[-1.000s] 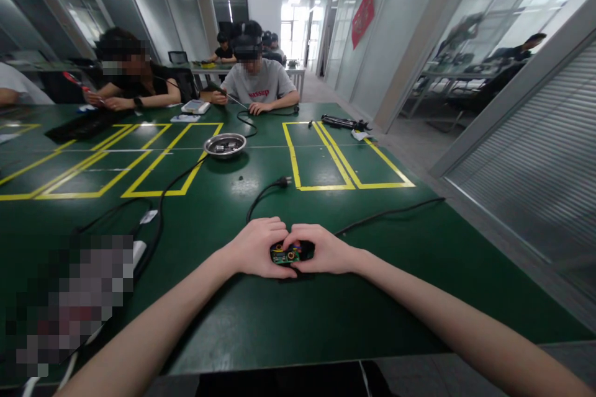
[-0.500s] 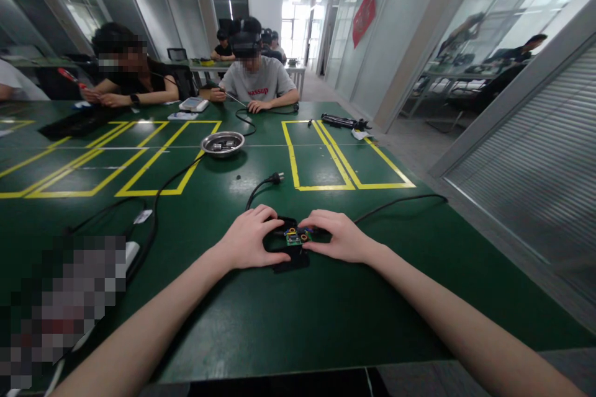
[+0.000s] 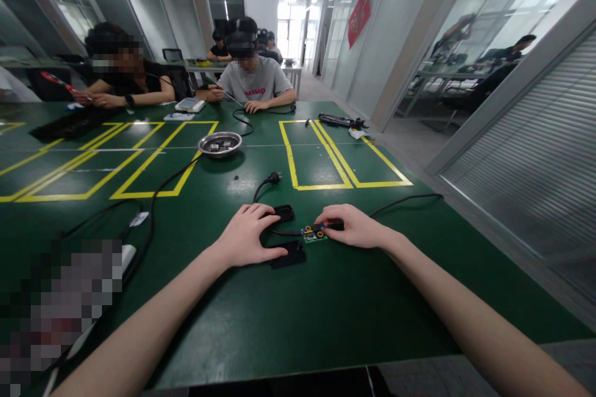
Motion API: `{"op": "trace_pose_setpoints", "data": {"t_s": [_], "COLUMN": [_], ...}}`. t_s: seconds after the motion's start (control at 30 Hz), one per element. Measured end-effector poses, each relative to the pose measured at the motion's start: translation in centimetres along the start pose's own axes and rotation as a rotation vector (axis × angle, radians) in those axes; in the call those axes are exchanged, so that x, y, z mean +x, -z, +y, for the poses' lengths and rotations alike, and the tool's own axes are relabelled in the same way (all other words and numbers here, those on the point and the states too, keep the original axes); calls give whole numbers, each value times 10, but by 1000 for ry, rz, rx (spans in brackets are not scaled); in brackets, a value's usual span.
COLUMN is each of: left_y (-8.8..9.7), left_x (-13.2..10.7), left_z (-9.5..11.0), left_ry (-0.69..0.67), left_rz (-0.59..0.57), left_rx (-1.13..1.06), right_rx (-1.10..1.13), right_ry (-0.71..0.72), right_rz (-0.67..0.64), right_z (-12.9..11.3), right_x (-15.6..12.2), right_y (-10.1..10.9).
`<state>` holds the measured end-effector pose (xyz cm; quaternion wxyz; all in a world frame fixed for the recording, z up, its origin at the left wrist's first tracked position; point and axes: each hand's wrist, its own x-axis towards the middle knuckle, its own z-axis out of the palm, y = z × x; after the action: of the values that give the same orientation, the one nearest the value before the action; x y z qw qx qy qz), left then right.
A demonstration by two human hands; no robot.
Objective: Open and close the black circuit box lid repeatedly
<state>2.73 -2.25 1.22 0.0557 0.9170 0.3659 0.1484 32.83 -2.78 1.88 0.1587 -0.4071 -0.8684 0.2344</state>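
Note:
A small green circuit board [image 3: 315, 236] with coils on it is pinched at its right side by my right hand [image 3: 351, 226]; black cables run from both its ends. To the left lie two black plastic case halves, the upper one [image 3: 285, 213] and the lower one [image 3: 289, 254], apart from each other. My left hand [image 3: 246, 236] is spread, its fingers at the upper half and its thumb touching the lower half. A cable passes between these halves to the board. Just beyond them rests a black power plug [image 3: 275, 178] on its cord.
A steel bowl [image 3: 220, 154] with metal parts stands ahead on the green table [image 3: 242, 322]. Farther right lies a folded black tripod-like item [image 3: 342, 120]. A blurred-out object [image 3: 60, 310] with a white edge sits at left. Two people work across the table.
My right hand has moved right with the circuit board, out from between the case halves. My left hand has stayed nearly in place, and the halves now show separately.

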Motion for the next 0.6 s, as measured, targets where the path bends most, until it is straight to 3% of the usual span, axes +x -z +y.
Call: {"op": "trace_pose_setpoints", "data": {"t_s": [0.17, 0.3, 0.4, 0.6], "left_y": [-3, -3, -3, 2], "left_x": [1, 1, 1, 1], "left_z": [-2, -5, -5, -1], "left_ry": [-22, -30, -61, -72], "left_rz": [16, 15, 30, 141], "left_rx": [-31, -47, -75, -95], "right_rx": [50, 59, 85, 158], "right_ry": [46, 13, 71, 164], "right_rz": [156, 302, 362, 376], "right_z": [-3, -21, -33, -36], "right_x": [11, 26, 33, 34], "right_y": [-21, -51, -66, -65]}}
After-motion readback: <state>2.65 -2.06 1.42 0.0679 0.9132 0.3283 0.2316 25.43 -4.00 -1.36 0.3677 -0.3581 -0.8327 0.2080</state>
